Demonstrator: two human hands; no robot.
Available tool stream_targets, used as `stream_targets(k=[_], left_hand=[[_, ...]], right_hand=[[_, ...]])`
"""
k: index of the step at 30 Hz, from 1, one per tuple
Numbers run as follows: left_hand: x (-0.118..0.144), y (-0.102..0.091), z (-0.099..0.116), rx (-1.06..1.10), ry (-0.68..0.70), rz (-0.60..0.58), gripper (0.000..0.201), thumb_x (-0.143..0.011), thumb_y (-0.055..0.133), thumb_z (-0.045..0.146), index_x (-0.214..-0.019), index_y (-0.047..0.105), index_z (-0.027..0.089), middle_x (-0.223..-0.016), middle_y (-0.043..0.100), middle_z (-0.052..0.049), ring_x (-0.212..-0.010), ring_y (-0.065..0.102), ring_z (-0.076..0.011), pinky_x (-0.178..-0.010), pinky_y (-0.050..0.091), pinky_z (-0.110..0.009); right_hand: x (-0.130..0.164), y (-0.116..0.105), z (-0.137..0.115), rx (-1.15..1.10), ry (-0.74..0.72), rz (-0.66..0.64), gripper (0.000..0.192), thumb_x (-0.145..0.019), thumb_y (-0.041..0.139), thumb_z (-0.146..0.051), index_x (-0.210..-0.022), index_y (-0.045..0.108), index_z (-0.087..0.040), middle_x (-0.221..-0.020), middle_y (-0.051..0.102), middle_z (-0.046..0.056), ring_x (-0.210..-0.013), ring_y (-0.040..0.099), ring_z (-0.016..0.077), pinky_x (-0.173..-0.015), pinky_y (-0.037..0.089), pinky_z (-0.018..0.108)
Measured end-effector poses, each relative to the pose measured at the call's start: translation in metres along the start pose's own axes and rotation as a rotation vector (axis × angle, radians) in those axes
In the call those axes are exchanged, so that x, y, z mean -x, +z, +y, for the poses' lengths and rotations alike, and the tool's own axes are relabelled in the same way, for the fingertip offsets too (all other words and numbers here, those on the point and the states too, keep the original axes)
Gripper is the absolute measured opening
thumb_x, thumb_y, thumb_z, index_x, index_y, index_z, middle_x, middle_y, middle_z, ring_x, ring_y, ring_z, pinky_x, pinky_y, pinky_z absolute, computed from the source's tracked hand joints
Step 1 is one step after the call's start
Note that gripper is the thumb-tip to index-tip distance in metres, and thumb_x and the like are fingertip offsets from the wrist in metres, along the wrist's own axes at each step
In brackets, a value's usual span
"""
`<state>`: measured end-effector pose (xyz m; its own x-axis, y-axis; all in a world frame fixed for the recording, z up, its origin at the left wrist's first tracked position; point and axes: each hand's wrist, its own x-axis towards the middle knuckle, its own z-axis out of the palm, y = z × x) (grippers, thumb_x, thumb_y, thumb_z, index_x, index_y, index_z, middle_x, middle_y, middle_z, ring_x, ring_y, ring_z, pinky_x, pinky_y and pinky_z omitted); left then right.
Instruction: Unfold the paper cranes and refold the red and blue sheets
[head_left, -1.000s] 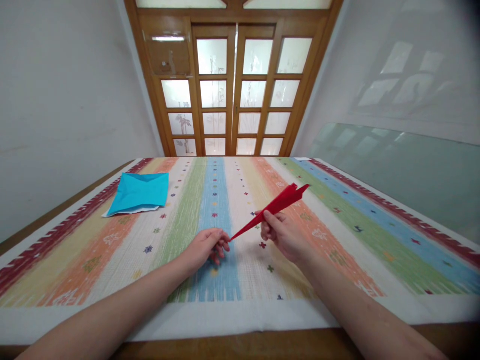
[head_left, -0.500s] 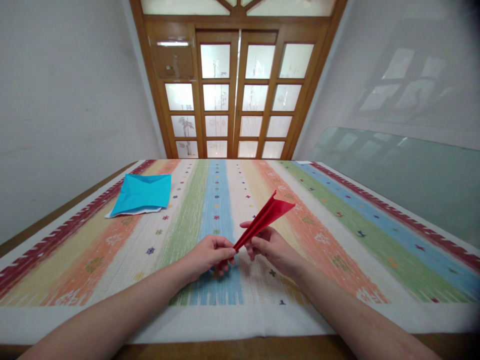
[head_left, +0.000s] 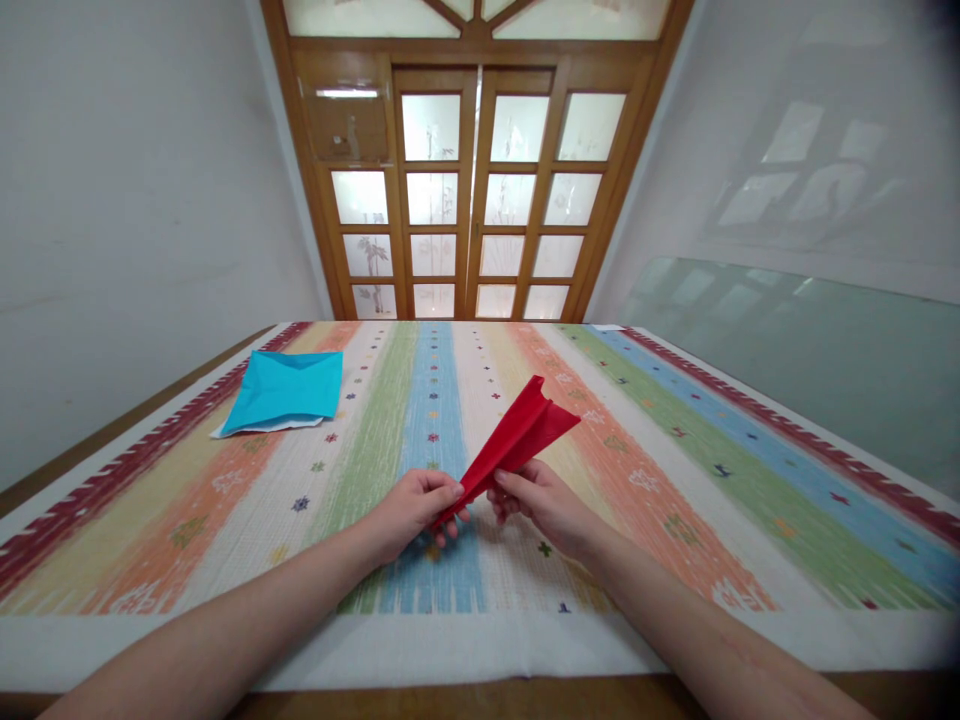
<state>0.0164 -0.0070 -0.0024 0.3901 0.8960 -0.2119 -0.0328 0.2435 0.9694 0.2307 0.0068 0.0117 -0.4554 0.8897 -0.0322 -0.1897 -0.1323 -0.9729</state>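
Note:
A red folded paper airplane [head_left: 517, 430] is held above the table, its narrow tip toward me and its wide end pointing away to the right. My left hand [head_left: 424, 508] pinches the narrow end between thumb and fingers; part of the tip shows below the thumb. Along the right edge of the paper, my right hand [head_left: 536, 500] grips with the thumb on top and the fingers curled underneath. The paper's wings are partly spread, with creases running lengthwise.
A stack of blue and white paper sheets [head_left: 289, 388] lies at the left on the striped tablecloth [head_left: 375, 420]. Walls rise on both sides, with a glass panel [head_left: 795, 360] leaning at the right. Wooden doors with glass panes [head_left: 472, 190] stand beyond the table.
The red paper airplane has turned and its wings look wider spread. Its wide end has shifted slightly left, and my right thumb now lies on the paper's edge.

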Motion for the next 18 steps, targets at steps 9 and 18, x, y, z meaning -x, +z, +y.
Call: stream_targets(k=[9, 18], left_hand=[[-0.004, -0.003, 0.002, -0.056, 0.1, 0.254, 0.043, -0.081, 0.069, 0.056, -0.079, 0.062, 0.014, -0.076, 0.068, -0.006, -0.052, 0.057, -0.0103, -0.045, 0.044, -0.021], [-0.007, -0.007, -0.006, -0.229, 0.143, 0.212, 0.039, -0.085, 0.062, 0.052, -0.075, 0.064, 0.015, -0.067, 0.065, -0.003, -0.05, 0.054, -0.0113, -0.047, 0.041, -0.023]], right_hand=[[-0.004, -0.008, -0.006, 0.437, -0.144, 0.168, 0.039, -0.089, 0.067, -0.05, -0.069, 0.05, -0.022, -0.057, 0.049, -0.004, -0.05, 0.044, 0.0115, -0.05, 0.035, 0.027], [0.004, -0.013, -0.005, 1.08, -0.711, 0.122, 0.027, -0.097, 0.057, -0.019, -0.119, 0.07, -0.024, -0.089, 0.072, 0.004, -0.073, 0.064, 0.0158, -0.067, 0.047, 0.029]])
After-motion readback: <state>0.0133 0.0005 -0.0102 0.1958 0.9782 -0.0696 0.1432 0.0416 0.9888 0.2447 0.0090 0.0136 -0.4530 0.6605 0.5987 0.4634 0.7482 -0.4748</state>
